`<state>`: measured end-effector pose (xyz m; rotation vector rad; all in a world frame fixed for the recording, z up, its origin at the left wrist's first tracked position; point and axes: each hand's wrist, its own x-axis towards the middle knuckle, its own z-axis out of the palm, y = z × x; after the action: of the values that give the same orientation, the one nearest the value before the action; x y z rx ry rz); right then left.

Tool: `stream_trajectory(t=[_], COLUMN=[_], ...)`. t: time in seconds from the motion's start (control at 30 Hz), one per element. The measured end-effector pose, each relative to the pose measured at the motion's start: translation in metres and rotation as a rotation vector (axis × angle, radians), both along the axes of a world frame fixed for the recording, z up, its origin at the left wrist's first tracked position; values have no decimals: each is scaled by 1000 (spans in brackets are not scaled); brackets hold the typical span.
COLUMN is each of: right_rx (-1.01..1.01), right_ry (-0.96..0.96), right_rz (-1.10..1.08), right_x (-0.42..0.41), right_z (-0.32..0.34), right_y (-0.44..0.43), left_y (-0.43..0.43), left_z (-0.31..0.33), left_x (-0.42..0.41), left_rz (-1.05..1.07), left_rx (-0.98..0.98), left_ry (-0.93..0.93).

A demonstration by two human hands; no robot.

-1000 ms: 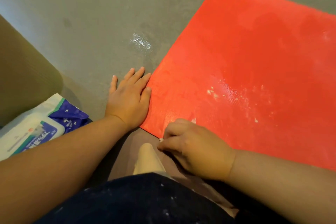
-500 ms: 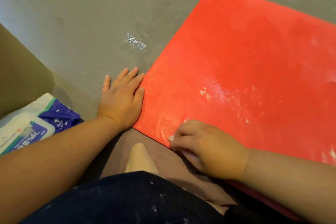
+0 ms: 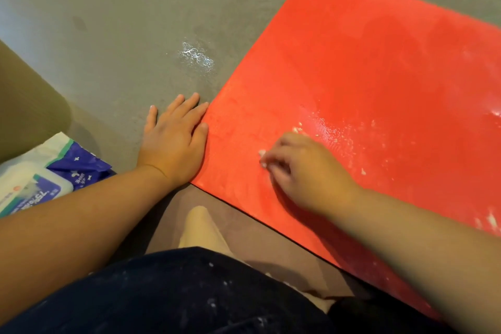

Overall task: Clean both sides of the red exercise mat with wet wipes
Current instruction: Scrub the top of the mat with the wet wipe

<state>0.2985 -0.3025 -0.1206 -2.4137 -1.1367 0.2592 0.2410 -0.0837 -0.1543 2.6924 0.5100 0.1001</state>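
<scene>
The red exercise mat (image 3: 352,76) lay flat on the grey floor (image 3: 108,22), with a wet wipes pack (image 3: 32,184) nearest at the left. The left hand (image 3: 173,141) rested open and flat on the floor, touching the mat's edge. The right hand (image 3: 306,173) sat on the mat with its fingers curled, too blurred to tell whether they gripped anything, and pale crumbs (image 3: 339,133) lay beyond it.
</scene>
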Motion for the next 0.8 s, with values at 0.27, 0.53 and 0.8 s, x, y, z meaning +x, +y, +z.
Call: stream_trajectory(t=[0.27,0.53,0.8], right_rx=[-89,-57,-115], right_ry=[130,77,225], right_rz=[161,-170,208], right_x=[-48,12,-57], right_z=[14,3,19], right_y=[-33,13,-43], left_y=[-1,0,0], left_z=[1,0,1], left_x=[-1,0,-1], left_rz=[-6,-10,-14], left_rx=[-8,0,0], left_ry=[-8,-23,-43])
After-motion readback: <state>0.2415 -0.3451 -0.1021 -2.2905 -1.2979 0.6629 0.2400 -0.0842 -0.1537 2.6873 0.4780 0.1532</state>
